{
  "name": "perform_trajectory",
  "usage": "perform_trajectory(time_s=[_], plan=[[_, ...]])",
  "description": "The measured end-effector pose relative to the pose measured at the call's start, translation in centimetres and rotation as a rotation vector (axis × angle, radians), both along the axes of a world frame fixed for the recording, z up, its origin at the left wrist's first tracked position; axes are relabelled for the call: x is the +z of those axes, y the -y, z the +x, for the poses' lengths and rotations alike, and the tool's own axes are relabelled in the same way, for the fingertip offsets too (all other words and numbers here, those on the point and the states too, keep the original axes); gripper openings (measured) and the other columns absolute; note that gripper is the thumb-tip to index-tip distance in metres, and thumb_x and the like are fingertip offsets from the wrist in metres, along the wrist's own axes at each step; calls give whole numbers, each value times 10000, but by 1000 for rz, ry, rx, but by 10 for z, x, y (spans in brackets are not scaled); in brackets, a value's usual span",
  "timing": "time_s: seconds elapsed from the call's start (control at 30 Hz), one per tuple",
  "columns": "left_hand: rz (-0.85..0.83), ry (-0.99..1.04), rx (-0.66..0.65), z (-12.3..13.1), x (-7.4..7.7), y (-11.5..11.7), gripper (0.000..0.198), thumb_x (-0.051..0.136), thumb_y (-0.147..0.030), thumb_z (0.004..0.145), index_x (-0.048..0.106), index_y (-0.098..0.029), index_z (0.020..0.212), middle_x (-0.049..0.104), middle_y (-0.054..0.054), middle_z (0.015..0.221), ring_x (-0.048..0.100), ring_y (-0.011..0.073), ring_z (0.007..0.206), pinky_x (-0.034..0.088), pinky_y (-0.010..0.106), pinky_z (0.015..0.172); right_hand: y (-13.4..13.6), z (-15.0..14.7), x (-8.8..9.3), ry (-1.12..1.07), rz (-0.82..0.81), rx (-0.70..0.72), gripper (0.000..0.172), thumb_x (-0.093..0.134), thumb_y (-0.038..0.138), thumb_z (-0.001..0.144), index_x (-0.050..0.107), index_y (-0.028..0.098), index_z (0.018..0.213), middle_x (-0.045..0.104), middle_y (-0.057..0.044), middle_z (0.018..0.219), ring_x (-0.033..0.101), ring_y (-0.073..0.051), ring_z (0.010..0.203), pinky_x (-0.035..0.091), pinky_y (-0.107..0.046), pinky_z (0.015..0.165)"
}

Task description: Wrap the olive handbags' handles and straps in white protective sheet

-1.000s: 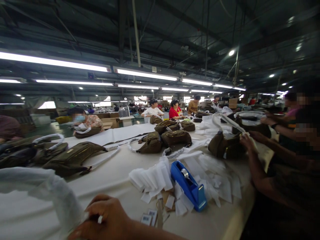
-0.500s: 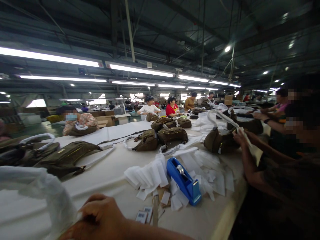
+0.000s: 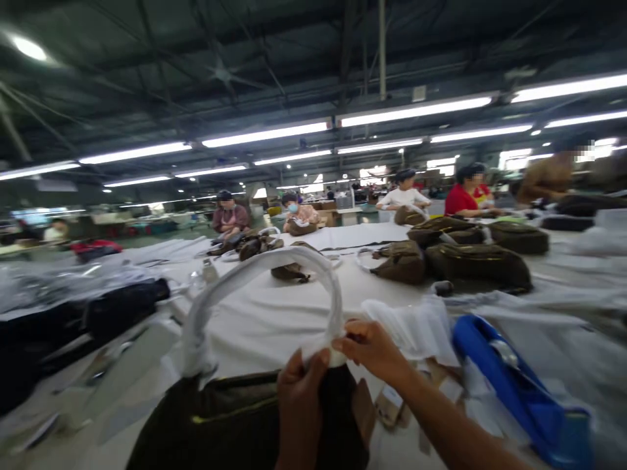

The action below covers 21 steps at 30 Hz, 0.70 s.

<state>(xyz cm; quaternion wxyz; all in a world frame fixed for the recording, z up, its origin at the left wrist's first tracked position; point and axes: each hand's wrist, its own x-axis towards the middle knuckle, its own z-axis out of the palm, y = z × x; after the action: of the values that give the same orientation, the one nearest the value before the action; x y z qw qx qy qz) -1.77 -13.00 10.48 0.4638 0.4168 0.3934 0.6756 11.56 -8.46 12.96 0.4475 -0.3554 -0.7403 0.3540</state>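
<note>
A dark olive bag [image 3: 230, 424] stands in front of me at the table's near edge. Its arched handle [image 3: 274, 267] is wrapped in white tissue. My left hand [image 3: 298, 405] grips the bag's top beside the right end of the handle. My right hand [image 3: 375, 349] pinches the white wrapping at that same end, fingers closed on it. A blue tape dispenser [image 3: 519, 385] lies just right of my right arm, with a stack of white paper strips [image 3: 416, 326] behind my right hand.
Several olive bags [image 3: 470, 261] lie across the white table [image 3: 274, 313] farther back. Dark bags [image 3: 98, 313] lie at the left. People sit working along the far side. Small tags [image 3: 392, 405] lie by my right wrist.
The view has swung left and the bag with its wrapped handle now stands upright before me. Both my hands have come onto the handle's right end; earlier only one hand showed.
</note>
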Motion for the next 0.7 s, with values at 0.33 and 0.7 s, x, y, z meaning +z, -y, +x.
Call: perform_trajectory(time_s=[0.33,0.7], plan=[[45,-166,156,6,-14,-1,204,586,-347,741,544,-148,740,521,-11,617,496,131,601,407,233,566,6,-10,-8,-99,-90,-89,317,523,373,750,482,153,525,367,49,483,338,-60,410,250,-207,406],[707,-980,946,27,-20,-8,183,515,-70,749,526,-117,926,542,113,822,514,186,764,435,315,697,12,-17,-9,-78,-25,-364,289,542,340,728,545,147,514,429,20,512,406,-86,493,302,-206,442]])
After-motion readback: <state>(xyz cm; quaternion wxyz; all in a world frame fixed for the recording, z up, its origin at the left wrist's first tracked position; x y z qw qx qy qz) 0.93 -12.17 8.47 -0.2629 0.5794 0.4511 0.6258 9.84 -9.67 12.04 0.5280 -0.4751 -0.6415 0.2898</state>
